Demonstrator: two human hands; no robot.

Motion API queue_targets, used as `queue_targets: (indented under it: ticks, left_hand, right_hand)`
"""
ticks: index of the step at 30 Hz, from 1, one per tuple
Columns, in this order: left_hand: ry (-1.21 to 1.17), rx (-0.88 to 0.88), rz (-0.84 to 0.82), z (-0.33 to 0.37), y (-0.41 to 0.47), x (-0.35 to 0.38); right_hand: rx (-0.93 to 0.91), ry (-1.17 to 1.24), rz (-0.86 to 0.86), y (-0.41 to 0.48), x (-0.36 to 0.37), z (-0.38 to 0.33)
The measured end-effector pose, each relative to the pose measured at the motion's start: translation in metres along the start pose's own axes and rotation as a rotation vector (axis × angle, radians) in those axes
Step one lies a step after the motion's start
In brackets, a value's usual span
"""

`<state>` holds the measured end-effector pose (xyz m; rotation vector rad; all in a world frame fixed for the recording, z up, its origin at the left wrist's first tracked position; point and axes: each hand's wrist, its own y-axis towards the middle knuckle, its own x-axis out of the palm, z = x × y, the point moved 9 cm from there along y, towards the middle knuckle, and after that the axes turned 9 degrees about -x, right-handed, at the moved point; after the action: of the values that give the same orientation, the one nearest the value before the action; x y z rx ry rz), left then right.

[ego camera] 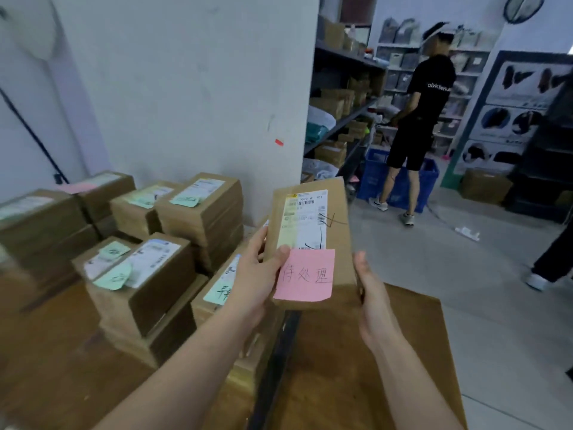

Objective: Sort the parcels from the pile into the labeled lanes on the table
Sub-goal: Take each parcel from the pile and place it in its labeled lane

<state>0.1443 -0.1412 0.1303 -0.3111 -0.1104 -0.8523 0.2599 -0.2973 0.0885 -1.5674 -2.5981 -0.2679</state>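
While stacks (173, 274) stand on the desk (46, 352) at left, a parcel (339, 243) bearing a pink note (305, 274) is gripped mid-frame by the left hand (257, 271) and right hand (373, 301).

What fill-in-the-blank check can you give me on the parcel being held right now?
The parcel, held between the left hand and right hand, bears a ____ sticky note. The stack on the table nearest the left hand carries ____ sticky notes. The person in black stands beside a ____ crate.
Missing words: pink; green; blue.
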Motion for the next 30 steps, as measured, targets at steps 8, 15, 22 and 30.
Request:
queue_targets:
  ticks: [8,15,22,30]
  left_hand:
    - [-0.051,0.086,0.162,0.069,-0.045,-0.159]
    - [0.009,0.128,0.232,0.106,-0.082,-0.296]
    - [-0.064,0.149,0.265,0.131,-0.101,-0.402]
    - [-0.123,0.137,0.293,0.146,-0.069,-0.482]
  right_hand:
    - [-0.06,0.024,-0.238,-0.053,0.169,-0.041]
    - [0.002,0.082,-0.193,-0.11,0.299,-0.03]
    - [0.045,0.086,-0.248,-0.138,0.404,-0.014]
    - [0.053,0.036,-0.306,-0.125,0.49,0.007]
